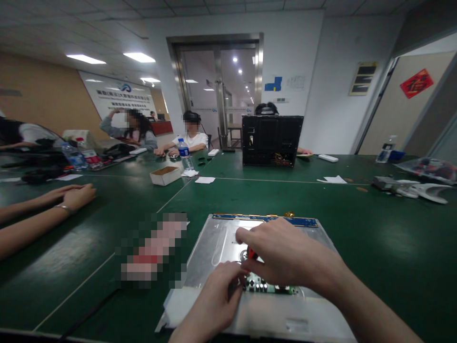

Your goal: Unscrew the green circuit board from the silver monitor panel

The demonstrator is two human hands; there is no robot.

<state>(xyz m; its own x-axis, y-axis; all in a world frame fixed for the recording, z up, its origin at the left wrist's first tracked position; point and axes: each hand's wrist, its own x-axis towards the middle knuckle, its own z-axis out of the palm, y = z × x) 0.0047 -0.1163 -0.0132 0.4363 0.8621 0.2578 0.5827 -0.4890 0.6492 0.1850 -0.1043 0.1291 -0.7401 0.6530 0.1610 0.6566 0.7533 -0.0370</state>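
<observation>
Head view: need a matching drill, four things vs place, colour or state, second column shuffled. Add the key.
Column 1
1. Right hand
2. Circuit board
3. Computer case
4. Small box

Column 2
A. White-sided, open at the top
B. Green, on the metal panel
C. Fingers around an orange-red object
D. Black, standing upright beyond the panel

Pairs: 1-C, 2-B, 3-D, 4-A
</observation>
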